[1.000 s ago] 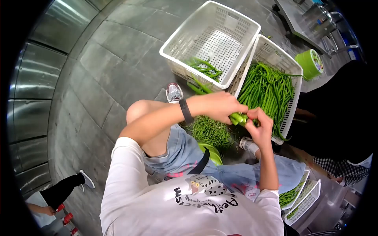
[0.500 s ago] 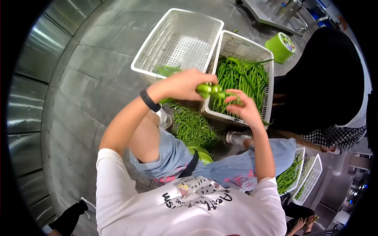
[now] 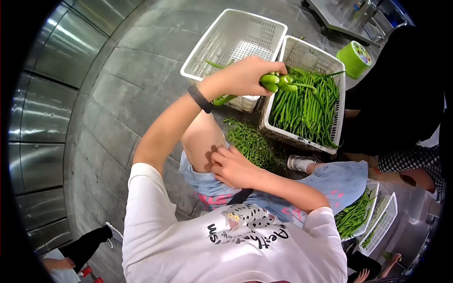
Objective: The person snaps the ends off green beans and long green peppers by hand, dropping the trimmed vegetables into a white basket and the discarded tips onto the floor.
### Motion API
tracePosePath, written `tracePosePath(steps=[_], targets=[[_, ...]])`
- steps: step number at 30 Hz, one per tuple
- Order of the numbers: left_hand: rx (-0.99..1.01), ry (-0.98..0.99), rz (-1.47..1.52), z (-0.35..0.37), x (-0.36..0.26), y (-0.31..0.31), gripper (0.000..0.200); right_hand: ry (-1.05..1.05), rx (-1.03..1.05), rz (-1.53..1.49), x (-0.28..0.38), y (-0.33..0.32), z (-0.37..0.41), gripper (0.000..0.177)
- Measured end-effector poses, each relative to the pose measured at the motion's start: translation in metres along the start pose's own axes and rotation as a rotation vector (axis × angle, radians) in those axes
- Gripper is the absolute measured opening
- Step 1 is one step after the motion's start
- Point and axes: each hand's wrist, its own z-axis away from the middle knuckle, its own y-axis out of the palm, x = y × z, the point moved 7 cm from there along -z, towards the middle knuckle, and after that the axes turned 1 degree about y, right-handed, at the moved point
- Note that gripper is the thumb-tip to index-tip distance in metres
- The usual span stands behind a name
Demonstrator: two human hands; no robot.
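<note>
Crosswise, green peppers [image 3: 278, 81] jut from both sides of the left grip [image 3: 245, 75].

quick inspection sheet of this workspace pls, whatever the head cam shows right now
surface: grey tiled floor, used as the work area
job's things: bunch of green peppers held over two white crates; right crate full of peppers, left crate almost bare where visible
clutter: pile of green trimmings on the floor by the feet; green round tub; two small trays with peppers at lower right
hands: left hand closed on the bunch; right hand resting on the thigh, holding nothing
cables: nothing seen
surroundings: steel wall panels; steel table; another person in dark clothes close by
</note>
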Motion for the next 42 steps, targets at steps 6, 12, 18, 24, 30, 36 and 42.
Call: tracePosePath(steps=[6,12,18,24,30,36,42], targets=[[-0.069,0.035,-0.028,-0.006,-0.015,-0.017,0.037,0.065,0.078,-0.010,-0.023,-0.016,-0.027,0.033],[-0.088,0.058,-0.038,-0.004,-0.025,-0.023,0.036,-0.009,0.095,-0.017,-0.005,0.008,-0.016,0.024],[-0.185,0.104,-0.099,-0.022,-0.021,-0.040,0.040,0.256,-0.457,0.166,-0.071,-0.078,-0.082,0.017],[-0.499,0.073,-0.127,-0.034,-0.026,-0.080,0.035,0.309,-0.491,-0.141,-0.170,-0.039,-0.047,0.025],[-0.521,-0.044,0.510,-0.016,0.021,-0.024,0.033,0.936,-0.672,-0.556,-0.233,-0.074,0.144,0.010],[-0.049,-0.202,1.192,0.026,0.048,0.084,0.027,0.799,-0.769,-0.752,-0.171,-0.154,0.144,0.024],[0.129,-0.185,0.966,0.043,0.036,0.095,0.037,0.475,-0.341,-0.647,-0.141,-0.149,0.063,0.026]])
